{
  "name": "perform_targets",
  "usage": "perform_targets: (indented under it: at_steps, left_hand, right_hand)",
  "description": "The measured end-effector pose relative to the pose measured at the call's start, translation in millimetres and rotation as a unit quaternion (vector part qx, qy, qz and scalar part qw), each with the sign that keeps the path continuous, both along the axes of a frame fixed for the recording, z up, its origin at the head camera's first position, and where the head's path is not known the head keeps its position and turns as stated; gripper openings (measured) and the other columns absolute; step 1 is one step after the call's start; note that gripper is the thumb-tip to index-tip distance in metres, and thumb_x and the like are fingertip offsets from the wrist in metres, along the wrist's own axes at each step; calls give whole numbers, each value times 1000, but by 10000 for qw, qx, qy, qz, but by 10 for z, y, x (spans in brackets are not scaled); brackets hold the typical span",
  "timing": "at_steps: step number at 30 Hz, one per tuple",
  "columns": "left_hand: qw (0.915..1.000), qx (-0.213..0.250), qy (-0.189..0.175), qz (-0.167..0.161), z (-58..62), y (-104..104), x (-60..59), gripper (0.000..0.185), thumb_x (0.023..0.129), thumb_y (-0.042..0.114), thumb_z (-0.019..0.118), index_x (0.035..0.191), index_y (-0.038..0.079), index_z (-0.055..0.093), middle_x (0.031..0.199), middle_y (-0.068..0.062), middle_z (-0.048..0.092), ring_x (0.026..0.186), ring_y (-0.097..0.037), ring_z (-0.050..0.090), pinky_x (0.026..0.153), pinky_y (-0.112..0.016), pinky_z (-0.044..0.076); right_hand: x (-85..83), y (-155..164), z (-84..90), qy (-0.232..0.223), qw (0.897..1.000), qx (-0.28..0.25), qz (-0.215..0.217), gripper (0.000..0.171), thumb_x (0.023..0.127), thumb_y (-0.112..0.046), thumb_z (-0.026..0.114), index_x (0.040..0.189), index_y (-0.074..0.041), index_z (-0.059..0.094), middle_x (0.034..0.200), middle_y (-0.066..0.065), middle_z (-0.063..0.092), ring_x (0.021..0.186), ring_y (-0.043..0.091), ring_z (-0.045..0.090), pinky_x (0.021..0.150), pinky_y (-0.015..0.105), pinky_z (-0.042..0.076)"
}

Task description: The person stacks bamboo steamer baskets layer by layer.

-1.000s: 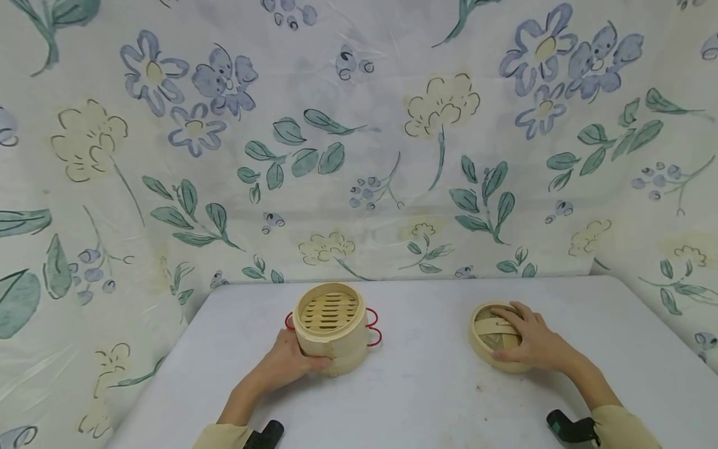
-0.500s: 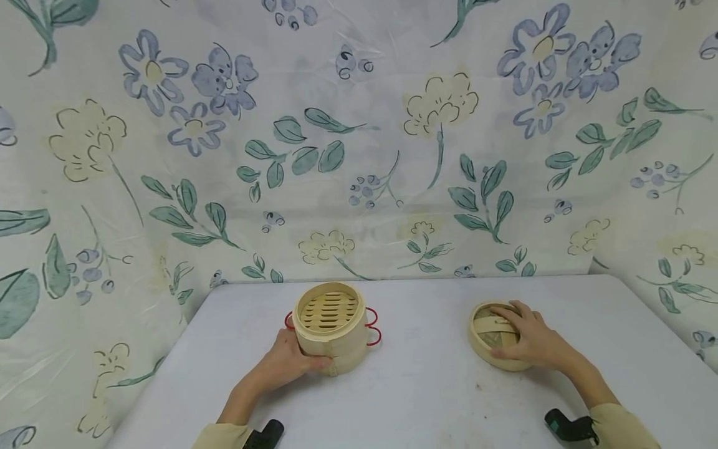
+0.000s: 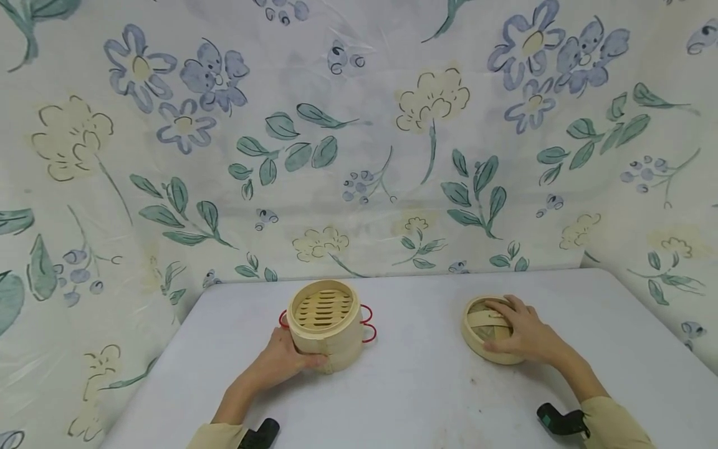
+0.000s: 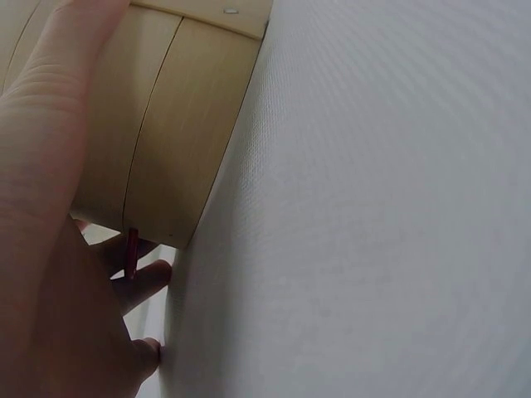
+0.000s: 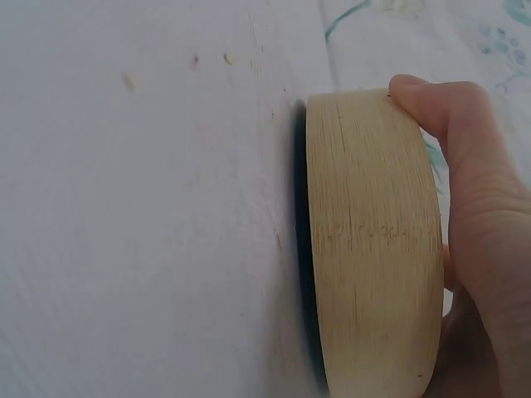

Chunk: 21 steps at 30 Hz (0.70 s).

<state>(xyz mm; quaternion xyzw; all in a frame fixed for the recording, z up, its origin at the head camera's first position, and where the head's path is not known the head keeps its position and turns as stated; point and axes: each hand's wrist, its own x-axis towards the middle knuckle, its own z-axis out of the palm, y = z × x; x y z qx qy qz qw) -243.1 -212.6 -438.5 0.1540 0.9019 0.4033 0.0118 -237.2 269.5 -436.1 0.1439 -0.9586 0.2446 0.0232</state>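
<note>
The left hand [image 3: 283, 362] is curling its grip around the bamboo steamer [image 3: 326, 324], sitting at its 1 o'clock on the surface [image 3: 415, 386]. The right hand [image 3: 524, 333] is lying on the lid [image 3: 483, 330], at its 9 o'clock, fingers curled over the rim.

Your head cam tipped up a bit, so steamer [image 3: 325, 324] & lid [image 3: 487, 329] sit slightly higher/left in frame.

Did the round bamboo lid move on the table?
No. The round bamboo lid sits the same way from the bamboo steamer basket and table; only the camera shifted. The right hand grips it.
</note>
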Motion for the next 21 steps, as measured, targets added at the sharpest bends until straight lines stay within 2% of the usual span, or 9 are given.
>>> perform_targets:
  at_steps: [10,21]
  left_hand:
    - [9999,87,36,-90,-1,7,-6,62,70,40,89,123,20,63,113,11,70,106,-5,59,98,-26,44]
    - [9998,-20,138,-156,-11,-6,-32,64,71,42,87,126,21,63,114,11,71,104,-6,60,96,-30,46]
  right_hand:
    - [0,-197,25,-8,9999,-69,76,91,74,-53,78,144,-6,46,146,33,32,123,57,38,73,65,47]
    - [2,-385,14,-53,9999,-87,134,92,73,-56,77,146,-8,46,148,31,33,125,55,39,76,65,47]
